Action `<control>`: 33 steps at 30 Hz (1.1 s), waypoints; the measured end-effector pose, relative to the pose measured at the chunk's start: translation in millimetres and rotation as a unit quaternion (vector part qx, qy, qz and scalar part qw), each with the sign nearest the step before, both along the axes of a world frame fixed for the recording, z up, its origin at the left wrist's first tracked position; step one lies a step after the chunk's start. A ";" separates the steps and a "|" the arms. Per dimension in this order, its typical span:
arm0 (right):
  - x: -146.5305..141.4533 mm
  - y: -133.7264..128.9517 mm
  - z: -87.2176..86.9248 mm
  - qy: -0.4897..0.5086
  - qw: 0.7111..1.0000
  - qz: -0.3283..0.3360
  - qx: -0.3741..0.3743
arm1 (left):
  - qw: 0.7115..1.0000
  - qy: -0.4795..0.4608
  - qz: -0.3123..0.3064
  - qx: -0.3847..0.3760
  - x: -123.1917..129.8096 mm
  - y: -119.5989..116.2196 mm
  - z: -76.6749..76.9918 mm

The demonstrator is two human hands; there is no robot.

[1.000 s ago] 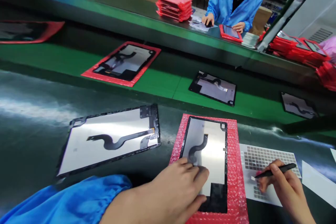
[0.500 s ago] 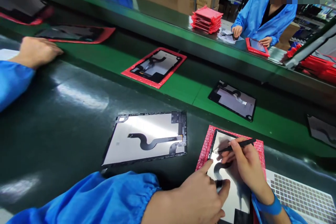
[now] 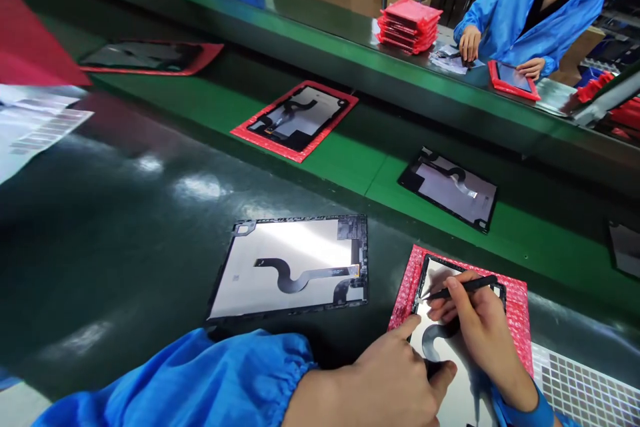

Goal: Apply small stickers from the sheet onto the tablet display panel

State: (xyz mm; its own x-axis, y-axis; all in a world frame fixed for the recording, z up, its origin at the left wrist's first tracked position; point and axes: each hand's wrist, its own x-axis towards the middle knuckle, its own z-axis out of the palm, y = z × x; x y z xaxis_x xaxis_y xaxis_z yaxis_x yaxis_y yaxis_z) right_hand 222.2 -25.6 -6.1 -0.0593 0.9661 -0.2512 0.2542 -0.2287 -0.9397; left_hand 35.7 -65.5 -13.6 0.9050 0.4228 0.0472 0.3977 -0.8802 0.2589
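"Resting over the panel (image 3: 460, 393), your left hand (image 3: 385, 377) is spread: index finger stretched to the left edge, thumb apart, nothing seen in its grip. How firmly it presses cannot be told."

"And your right hand (image 3: 483, 323)?"

"Narrowed around black tweezers (image 3: 477, 283), their tips at the panel's upper left border, near your left fingertip. Whether they pinch a small piece is too fine to tell. The panel lies on red bubble wrap (image 3: 521, 330), which lies on the tabletop (image 3: 140, 267)."

"What could go wrong for you here, and from what cause?"

"Most likely, a scratch on the shiny backing, should your tweezer points slip. The dark cable (image 3: 429, 342) curving between your hands could crease, should your thumb drag across it. The panel could skid on its wrap, should your left hand push unevenly."

"And around your arms?"

"The sheet of small squares (image 3: 585, 380) lies just beside your right sleeve; a brush of the cuff could shift it. A second panel (image 3: 310, 247) lies near your left sleeve, where a careless elbow might nudge it."
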 end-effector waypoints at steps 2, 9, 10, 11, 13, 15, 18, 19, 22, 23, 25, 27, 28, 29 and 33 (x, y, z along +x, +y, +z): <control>1.3 -0.3 -2.0 -0.005 1.000 0.002 0.001 | 1.000 -0.004 0.002 -0.001 -0.3 0.3 0.0; 0.9 -0.1 -3.6 -0.012 1.000 0.001 0.001 | 1.000 -0.011 -0.004 -0.005 -0.4 -0.2 -6.0; 0.8 -0.3 -3.6 -0.013 1.000 0.002 0.000 | 1.000 -0.015 -0.003 -0.007 -0.8 0.5 -5.9; 0.8 -0.5 -3.6 -0.014 1.000 0.005 0.000 | 1.000 -0.021 -0.001 -0.008 -1.4 1.5 -5.3; 0.9 -1.0 -3.7 -0.018 1.000 0.010 -0.001 | 0.999 -0.030 -0.001 -0.011 -3.2 4.2 -3.4; 1.2 -1.3 -4.0 -0.021 1.000 0.013 0.000 | 0.999 -0.034 -0.005 -0.011 -5.2 7.3 -1.4; 1.8 -1.4 -5.3 -0.025 1.000 0.017 0.000 | 0.999 -0.036 -0.006 -0.010 -8.2 11.3 1.6; 2.1 -1.3 -6.0 -0.023 1.000 0.016 -0.001 | 0.999 -0.037 -0.006 -0.010 -9.2 12.6 3.3; 2.7 -0.2 -8.4 -0.014 1.000 0.000 0.000 | 0.999 -0.028 -0.012 -0.018 -11.1 17.0 11.5; 2.4 0.4 -9.0 -0.009 1.000 -0.006 0.002 | 0.999 -0.022 -0.014 -0.022 -11.0 18.6 14.8; 0.6 2.0 -9.6 0.004 1.000 -0.017 0.005 | 0.999 -0.018 -0.014 -0.035 -9.2 21.5 20.2; -2.3 3.9 -8.8 0.027 0.999 -0.033 0.011 | 0.998 -0.025 -0.011 -0.048 -6.1 23.4 22.8; -3.2 4.5 -7.7 0.044 0.998 -0.044 0.015 | 0.998 -0.032 -0.011 -0.056 -4.8 24.0 23.2; -3.1 4.7 -5.9 0.064 0.996 -0.056 0.023 | 0.997 -0.043 -0.007 -0.063 -4.3 24.4 23.5; 19.6 -4.8 5.0 0.118 0.981 -0.132 0.079 | 0.975 -0.090 0.129 -0.160 -15.7 24.5 28.6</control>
